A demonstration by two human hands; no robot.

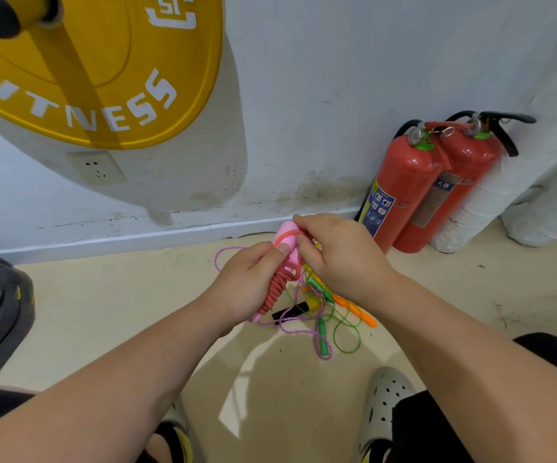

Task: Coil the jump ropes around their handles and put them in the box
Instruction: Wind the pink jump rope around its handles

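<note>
One view, head: the left hand (pixel 248 284) is clasping the pink handle (pixel 287 243) above the floor (pixel 103 312), long axis pointing away toward the wall (pixel 303 95); the right hand (pixel 340 259), nearer its far tip, is pinching the red rope (pixel 275 290) in its grip.

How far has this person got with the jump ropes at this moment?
Done: no finished, stored rope shows. In hand: the left hand grips the pink handles, mostly wound with red rope, which the right hand pinches at the top. Left: the green rope, purple rope and orange handles lie tangled on the floor.
</note>
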